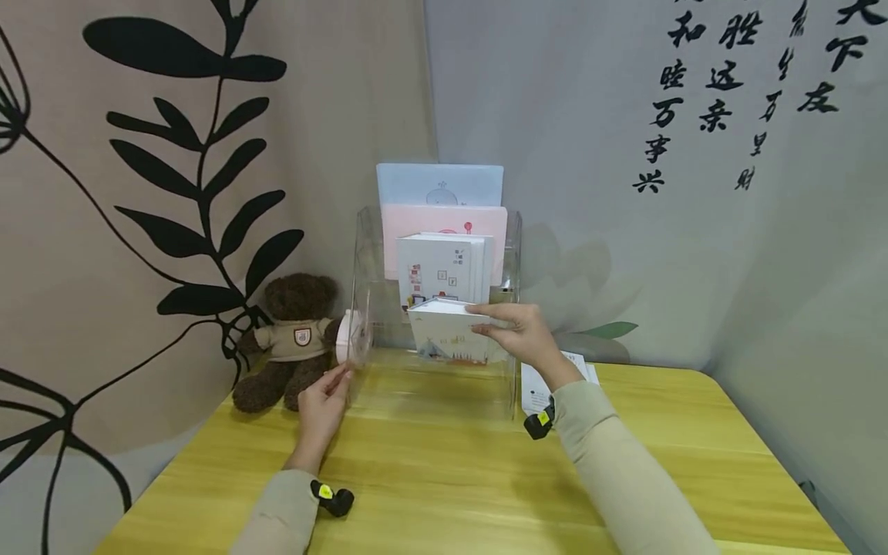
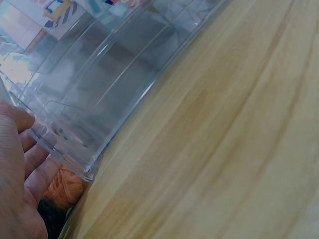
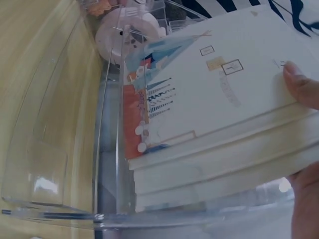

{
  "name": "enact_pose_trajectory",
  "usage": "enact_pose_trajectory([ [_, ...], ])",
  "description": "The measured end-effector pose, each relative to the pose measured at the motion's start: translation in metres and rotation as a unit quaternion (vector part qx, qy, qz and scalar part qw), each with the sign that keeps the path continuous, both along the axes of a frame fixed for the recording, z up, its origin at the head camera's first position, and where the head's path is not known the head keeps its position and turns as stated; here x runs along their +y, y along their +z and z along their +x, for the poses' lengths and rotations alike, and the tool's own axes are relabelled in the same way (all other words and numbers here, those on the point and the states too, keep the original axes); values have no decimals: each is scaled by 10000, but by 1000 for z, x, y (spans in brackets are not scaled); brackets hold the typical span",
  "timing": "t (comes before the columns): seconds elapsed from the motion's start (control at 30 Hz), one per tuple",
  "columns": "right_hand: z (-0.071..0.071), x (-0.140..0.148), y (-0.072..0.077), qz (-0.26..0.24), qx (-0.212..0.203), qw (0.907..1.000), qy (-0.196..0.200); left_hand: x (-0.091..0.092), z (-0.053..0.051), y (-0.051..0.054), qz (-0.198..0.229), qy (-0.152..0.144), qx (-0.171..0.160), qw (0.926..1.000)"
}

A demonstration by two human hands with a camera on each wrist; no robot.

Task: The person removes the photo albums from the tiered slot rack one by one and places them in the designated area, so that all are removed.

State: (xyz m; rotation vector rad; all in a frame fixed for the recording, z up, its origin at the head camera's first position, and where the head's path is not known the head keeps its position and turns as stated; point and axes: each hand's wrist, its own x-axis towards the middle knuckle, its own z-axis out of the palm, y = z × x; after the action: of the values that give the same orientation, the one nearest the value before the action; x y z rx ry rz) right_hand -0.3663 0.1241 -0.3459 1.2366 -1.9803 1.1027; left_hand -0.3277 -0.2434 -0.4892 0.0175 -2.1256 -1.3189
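Observation:
My right hand (image 1: pixel 523 335) holds a thick stack of small white books (image 1: pixel 447 331) at its right edge, tilted in the lower front tier of a clear acrylic rack (image 1: pixel 515 254). In the right wrist view, the thumb (image 3: pixel 301 84) lies on the illustrated cover and the other fingers are mostly hidden behind. Down at the rack's left front edge, my left hand (image 1: pixel 324 405) pinches the clear side panel, thumb on one side and fingers (image 2: pixel 42 177) on the other. More white books (image 1: pixel 444 270) stand in the tier behind.
A pink notebook (image 1: pixel 444 220) and a blue one (image 1: pixel 440 181) stand at the rack's back. Left of it are a brown teddy bear (image 1: pixel 298 339) and a round pink-white object (image 1: pixel 345 337). A printed white card (image 1: pixel 536 389) lies on the wooden table (image 1: pixel 430 486) at right.

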Motion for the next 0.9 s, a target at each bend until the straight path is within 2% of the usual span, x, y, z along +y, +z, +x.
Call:
enact_pose_trajectory([
  [0.1,5,-6,7,181,507,9985,37,0,0,2,20,2,-15,10000],
  [0.2,11,-12,16,392,1077,9933,152,0,-1,3,60,17,4,10000],
  [0.33,16,-15,28,272,1489,9880,309,1,-4,4,150,20,-34,9999],
  [0.5,22,-12,37,54,1573,9871,308,3,-5,7,220,31,-31,9997],
  [0.7,29,-10,33,92,1619,9861,361,3,-1,5,330,103,-183,9992],
  [0.9,32,-9,32,-118,1676,9849,417,3,0,2,501,-27,-199,9985],
])
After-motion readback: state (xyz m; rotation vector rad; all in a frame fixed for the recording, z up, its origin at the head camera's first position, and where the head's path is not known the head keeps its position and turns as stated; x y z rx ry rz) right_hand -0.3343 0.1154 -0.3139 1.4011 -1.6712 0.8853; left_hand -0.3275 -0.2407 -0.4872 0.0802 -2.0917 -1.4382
